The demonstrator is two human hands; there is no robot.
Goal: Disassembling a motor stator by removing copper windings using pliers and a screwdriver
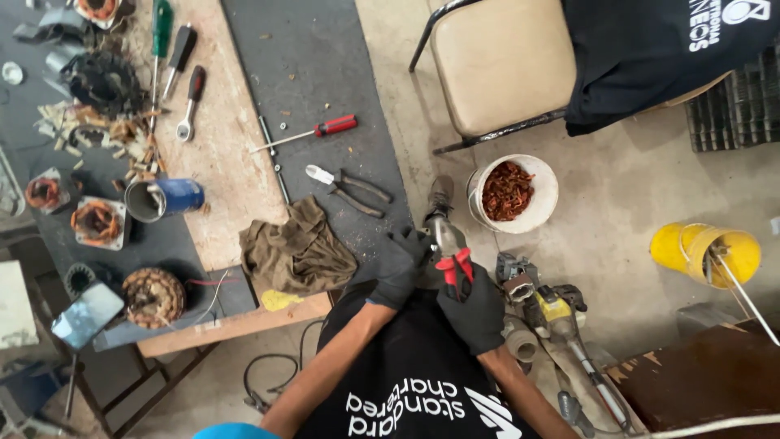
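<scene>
Black-gloved hands work mid-job: left hand clamps a metal part, right hand grips red pliers on it; copper scrap already fills the bucket.

Left of our hands, a workbench carries a brown rag, pliers, a red screwdriver, a blue can and motor windings.

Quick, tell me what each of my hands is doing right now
Left hand: gloved, closed around the grey metal part.
Right hand: gloved, closed on the red-handled pliers, which meet that part.
</scene>
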